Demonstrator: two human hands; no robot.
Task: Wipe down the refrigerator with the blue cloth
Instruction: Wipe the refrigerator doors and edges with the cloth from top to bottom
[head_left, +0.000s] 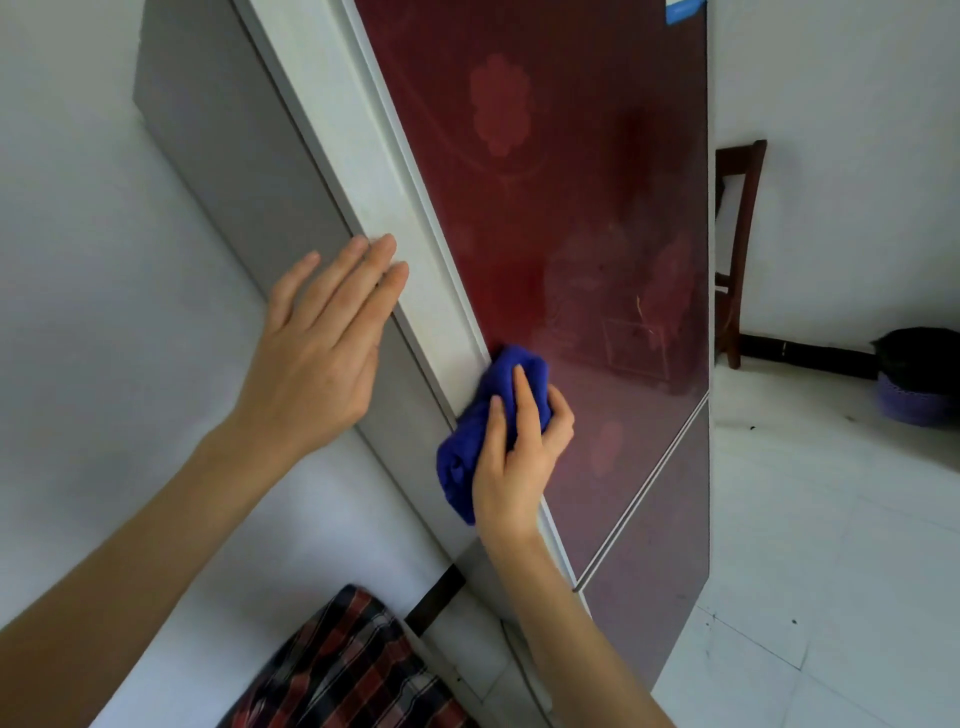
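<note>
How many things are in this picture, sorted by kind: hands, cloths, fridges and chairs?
Hands: 2, the left hand and the right hand
Cloth: 1
Fridge: 1
Chair: 1
Total: 5

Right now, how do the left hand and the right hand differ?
The left hand is flat with straight fingers and holds nothing; the right hand curls round the cloth. The left hand rests higher, on the white edge strip of the fridge; the right hand presses the cloth lower, where that strip meets the red door. Both are bare and at the same edge of the fridge.
</note>
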